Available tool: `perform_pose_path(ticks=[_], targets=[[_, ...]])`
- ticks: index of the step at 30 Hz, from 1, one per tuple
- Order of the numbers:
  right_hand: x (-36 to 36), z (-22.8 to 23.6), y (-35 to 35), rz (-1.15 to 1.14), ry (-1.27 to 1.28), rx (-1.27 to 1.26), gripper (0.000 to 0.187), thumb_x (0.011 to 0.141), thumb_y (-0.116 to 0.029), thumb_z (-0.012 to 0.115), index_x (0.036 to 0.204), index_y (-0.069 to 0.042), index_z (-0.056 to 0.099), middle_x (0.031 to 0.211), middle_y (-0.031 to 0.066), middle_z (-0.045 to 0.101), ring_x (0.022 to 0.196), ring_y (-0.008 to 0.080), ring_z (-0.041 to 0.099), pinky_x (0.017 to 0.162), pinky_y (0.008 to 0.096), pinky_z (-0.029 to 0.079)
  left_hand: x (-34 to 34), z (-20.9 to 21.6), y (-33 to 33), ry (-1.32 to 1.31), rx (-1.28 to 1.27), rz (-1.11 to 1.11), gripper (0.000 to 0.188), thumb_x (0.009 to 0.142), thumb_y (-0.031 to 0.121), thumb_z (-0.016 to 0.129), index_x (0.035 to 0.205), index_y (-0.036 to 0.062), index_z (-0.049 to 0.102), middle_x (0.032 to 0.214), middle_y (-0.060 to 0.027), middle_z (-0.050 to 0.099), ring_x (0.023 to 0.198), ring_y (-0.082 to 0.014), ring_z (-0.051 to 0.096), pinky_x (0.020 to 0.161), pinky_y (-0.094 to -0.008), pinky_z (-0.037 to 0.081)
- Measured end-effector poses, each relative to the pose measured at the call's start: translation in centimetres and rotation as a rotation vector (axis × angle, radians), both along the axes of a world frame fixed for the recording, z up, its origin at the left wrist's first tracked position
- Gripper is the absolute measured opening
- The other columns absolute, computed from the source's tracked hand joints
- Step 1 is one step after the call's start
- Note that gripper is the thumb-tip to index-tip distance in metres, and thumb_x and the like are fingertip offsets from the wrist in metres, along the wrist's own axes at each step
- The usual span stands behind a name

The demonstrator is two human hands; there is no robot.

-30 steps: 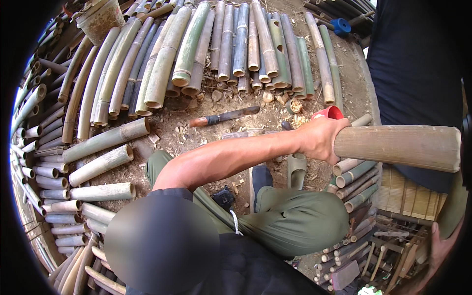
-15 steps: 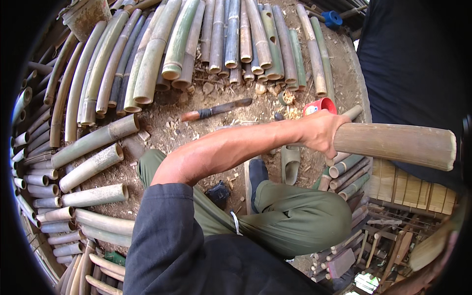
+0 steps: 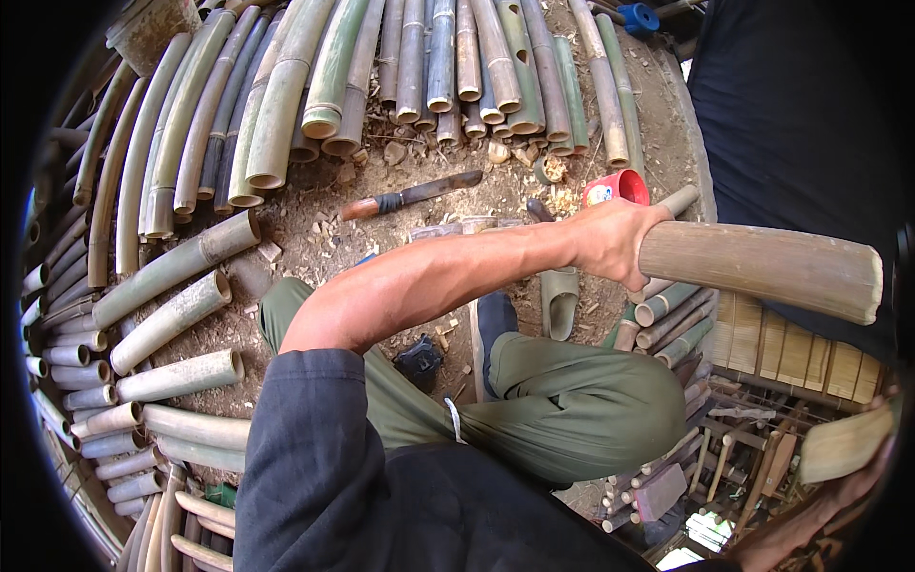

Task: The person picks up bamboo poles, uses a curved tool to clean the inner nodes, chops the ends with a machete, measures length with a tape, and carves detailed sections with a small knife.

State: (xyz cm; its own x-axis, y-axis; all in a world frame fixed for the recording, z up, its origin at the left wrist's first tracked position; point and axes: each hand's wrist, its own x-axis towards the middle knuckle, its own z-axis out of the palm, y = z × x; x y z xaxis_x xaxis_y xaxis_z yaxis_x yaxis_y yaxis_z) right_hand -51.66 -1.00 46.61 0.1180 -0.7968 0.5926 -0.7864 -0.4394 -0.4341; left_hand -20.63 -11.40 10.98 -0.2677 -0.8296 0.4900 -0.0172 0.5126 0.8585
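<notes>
Stretched out to the right, my left hand (image 3: 618, 246) is closed around the near end of a thick brownish bamboo piece (image 3: 762, 271). The bamboo's pale cut end points to the right rim. At the lower right edge, my right hand (image 3: 865, 484) is partly cut off by the rim. Its fingers seem wrapped around a pale, flat, curved piece of bamboo (image 3: 844, 446). Behind my left hand stands a red can (image 3: 620, 188). A knife with a wooden handle and dark blade (image 3: 415, 195) lies on the ground beyond my left forearm.
Many bamboo tubes (image 3: 291, 105) lie in rows at the far side, with more stacked along the left (image 3: 176, 377). A small black object (image 3: 417, 362) rests between my legs. Dark cloth (image 3: 782, 133) hangs at the right, above a bamboo slat panel (image 3: 782, 348). Wood chips litter the ground.
My right forearm and hand have come further into view at the lower right with the pale bamboo piece. My left hand keeps its grip, and the view has shifted slightly.
</notes>
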Motion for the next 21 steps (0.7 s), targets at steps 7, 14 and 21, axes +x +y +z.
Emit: perform_pose_path(ticks=[7, 14, 21], targets=[[-0.2, -2.9, 1.9, 0.093, -0.016, 0.254, 0.100, 0.075, -0.048, 0.072, 0.148, 0.004, 0.027, 0.127, 0.0208, 0.052, 0.097, 0.0233, 0.057, 0.083, 0.0333, 0.049, 0.6, -1.1, 0.4, -0.008, -0.074, 0.105, 0.068, 0.060, 0.022, 0.079, 0.122, 0.0070, 0.055, 0.100, -0.0165, 0.068, 0.092, -0.0351, 0.068, 0.081, -0.0412, 0.055], [-0.4, -5.5, 2.1, 0.125, -0.054, 0.453, 0.108, 0.064, -0.056, 0.079, 0.138, 0.008, 0.035, 0.113, 0.0198, 0.052, 0.082, 0.0205, 0.058, 0.066, 0.0310, 0.049, 0.5, -1.5, 0.9, -0.079, 0.002, 0.099, 0.069, 0.061, 0.025, 0.081, 0.123, 0.0061, 0.054, 0.101, -0.0178, 0.067, 0.094, -0.0325, 0.068, 0.083, -0.0409, 0.055], [-1.3, -6.1, 2.2, 0.304, -0.361, 0.442, 0.097, 0.070, -0.045, 0.081, 0.136, 0.009, 0.035, 0.119, 0.0179, 0.050, 0.083, 0.0200, 0.061, 0.067, 0.0302, 0.055, -2.0, -7.9, 0.6, -0.029, -0.041, 0.217, 0.062, 0.074, 0.036, 0.078, 0.122, 0.0067, 0.053, 0.107, -0.0170, 0.066, 0.093, -0.0322, 0.068, 0.079, -0.0444, 0.059]])
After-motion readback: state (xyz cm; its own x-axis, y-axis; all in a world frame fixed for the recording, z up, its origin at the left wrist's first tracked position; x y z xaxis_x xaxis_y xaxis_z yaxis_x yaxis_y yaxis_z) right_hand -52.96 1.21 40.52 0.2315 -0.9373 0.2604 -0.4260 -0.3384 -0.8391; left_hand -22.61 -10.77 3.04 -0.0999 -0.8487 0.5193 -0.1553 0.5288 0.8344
